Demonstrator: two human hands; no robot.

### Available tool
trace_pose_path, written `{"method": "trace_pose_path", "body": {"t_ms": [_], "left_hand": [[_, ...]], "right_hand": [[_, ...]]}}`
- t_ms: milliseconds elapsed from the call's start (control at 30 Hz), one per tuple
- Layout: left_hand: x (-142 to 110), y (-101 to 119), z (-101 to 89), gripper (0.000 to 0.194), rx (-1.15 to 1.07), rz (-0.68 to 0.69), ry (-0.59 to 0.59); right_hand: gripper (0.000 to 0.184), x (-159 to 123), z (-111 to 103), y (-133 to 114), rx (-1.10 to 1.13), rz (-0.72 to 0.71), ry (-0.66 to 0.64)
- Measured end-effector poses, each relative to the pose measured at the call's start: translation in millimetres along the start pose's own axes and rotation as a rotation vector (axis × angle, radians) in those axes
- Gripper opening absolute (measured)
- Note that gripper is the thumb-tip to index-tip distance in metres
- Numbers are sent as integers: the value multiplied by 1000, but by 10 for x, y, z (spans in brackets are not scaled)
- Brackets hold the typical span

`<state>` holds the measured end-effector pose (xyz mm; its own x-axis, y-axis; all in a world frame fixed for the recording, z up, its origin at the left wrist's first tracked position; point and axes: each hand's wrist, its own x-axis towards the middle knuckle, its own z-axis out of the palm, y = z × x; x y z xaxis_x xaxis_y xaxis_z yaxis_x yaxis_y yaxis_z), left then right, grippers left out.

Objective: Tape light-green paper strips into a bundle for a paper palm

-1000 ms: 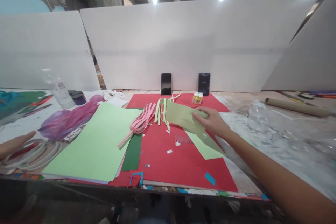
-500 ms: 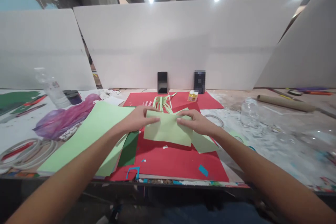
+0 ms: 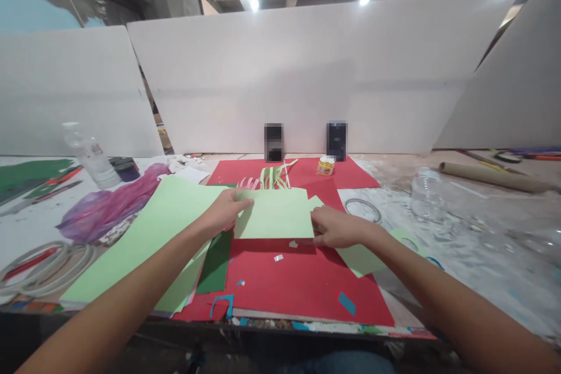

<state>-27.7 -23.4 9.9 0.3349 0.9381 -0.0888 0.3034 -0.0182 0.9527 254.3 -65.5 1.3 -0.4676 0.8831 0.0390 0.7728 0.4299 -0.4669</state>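
A light green paper sheet is held up over the red paper on the table. My left hand pinches its left edge, thumb in front and fingers mostly behind. At the opposite edge, my right hand grips the sheet with curled fingers, partly hidden by the paper. Beneath the right wrist lies another light green piece. Curled light green strips and pink striped strips rest just beyond the held sheet.
Large light green sheets lie at left by a purple plastic bag. A yellow jar stands behind, before two upright phones. Right of the red paper are a tape roll, a clear bottle and a cardboard tube.
My right hand has slid from the sheet's upper part to its right edge. My left hand has moved slightly left and down. The sheet now looks flatter and straighter.
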Motion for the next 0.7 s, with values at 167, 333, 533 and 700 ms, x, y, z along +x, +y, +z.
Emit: {"method": "trace_pose_path", "body": {"t_ms": [167,333,533,700], "left_hand": [[-22,-71,175,30,-175,-48,-172],[-17,-184,323,51,-197,-200,-241],[67,-313,410,47,-51,-131,-141],[58,-289,442,46,-304,-186,-268]], "right_hand": [[15,108,-248,311,63,133,-50],[32,87,-799,389,157,236,291],[41,196,-855,54,539,83,106],[36,494,-150,-227,559,207,-279]]}}
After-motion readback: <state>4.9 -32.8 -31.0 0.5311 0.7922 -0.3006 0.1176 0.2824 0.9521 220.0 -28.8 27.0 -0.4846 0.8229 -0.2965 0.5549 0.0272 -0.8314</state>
